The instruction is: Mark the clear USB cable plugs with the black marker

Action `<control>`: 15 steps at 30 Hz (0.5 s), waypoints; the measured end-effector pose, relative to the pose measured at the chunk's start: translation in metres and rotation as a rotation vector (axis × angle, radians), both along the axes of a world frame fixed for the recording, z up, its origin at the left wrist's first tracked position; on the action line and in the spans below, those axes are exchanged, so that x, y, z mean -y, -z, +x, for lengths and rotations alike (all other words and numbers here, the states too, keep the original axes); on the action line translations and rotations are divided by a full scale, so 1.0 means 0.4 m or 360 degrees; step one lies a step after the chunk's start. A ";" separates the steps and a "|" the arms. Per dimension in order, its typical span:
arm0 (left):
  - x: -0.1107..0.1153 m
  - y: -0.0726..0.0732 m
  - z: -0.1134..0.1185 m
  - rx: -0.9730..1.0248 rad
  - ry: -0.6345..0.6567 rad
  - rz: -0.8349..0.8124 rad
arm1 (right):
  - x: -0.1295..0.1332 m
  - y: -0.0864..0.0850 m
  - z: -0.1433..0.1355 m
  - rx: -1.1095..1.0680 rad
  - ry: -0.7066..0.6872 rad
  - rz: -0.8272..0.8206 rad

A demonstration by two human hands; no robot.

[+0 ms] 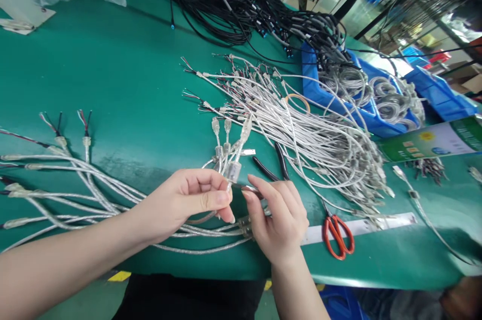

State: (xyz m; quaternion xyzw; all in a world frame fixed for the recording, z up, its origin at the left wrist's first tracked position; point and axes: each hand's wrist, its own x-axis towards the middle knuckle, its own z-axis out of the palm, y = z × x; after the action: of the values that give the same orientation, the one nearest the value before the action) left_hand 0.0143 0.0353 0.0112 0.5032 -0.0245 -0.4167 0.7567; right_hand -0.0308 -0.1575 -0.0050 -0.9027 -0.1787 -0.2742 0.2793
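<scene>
While the left hand (205,199) holds a cable (233,172) above the tabletop (131,69), its fingers clamped below the plug (246,130), the right hand (277,212) curls beside it near the pliers (282,160), though whether its fingers grip anything I cannot tell.

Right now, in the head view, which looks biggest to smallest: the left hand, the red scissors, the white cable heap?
1. White cable heap, easily largest
2. Left hand
3. Red scissors, smallest as they look here

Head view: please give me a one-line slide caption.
Left hand pinching a cable over a green table, right hand close beside; cable pile beyond, red-handled scissors to the right.
</scene>
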 end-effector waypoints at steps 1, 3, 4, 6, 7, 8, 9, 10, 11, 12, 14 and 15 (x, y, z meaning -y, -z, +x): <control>0.000 0.000 0.000 -0.0009 -0.0006 0.0001 | 0.000 -0.001 0.000 0.0023 0.0015 0.0024; 0.000 0.000 -0.001 -0.0021 -0.0025 0.0015 | 0.001 -0.004 0.000 0.0021 0.0002 0.0098; 0.000 -0.001 -0.001 -0.0024 -0.0042 0.0022 | 0.002 -0.005 -0.001 0.0000 -0.0029 0.0125; 0.000 -0.001 -0.001 -0.0033 -0.0068 0.0037 | 0.005 -0.006 -0.004 -0.0062 -0.0102 0.0123; 0.001 -0.001 -0.001 -0.0038 -0.0076 0.0042 | 0.006 -0.006 -0.005 -0.0088 -0.0134 0.0097; 0.002 -0.001 -0.001 -0.0041 -0.0081 0.0041 | 0.007 -0.006 -0.006 -0.0099 -0.0157 0.0068; 0.003 0.000 0.000 -0.0041 -0.0083 0.0037 | 0.008 -0.006 -0.007 -0.0102 -0.0171 0.0045; 0.004 0.001 0.000 -0.0041 -0.0084 0.0031 | 0.008 -0.005 -0.008 -0.0097 -0.0180 0.0032; 0.005 0.001 0.000 -0.0040 -0.0084 0.0022 | 0.008 -0.005 -0.008 -0.0092 -0.0184 0.0023; 0.006 0.002 0.000 -0.0040 -0.0087 0.0010 | 0.007 -0.006 -0.008 -0.0088 -0.0190 0.0015; 0.007 0.004 0.000 -0.0051 -0.0090 -0.0009 | 0.006 -0.007 -0.007 -0.0087 -0.0199 -0.0004; 0.007 0.004 -0.001 -0.0057 -0.0091 -0.0015 | 0.006 -0.007 -0.007 -0.0086 -0.0201 -0.0013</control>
State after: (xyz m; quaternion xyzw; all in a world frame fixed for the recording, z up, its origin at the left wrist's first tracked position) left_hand 0.0140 0.0323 0.0095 0.4925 0.0015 -0.4037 0.7710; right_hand -0.0334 -0.1600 -0.0020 -0.8978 -0.2289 -0.2309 0.2970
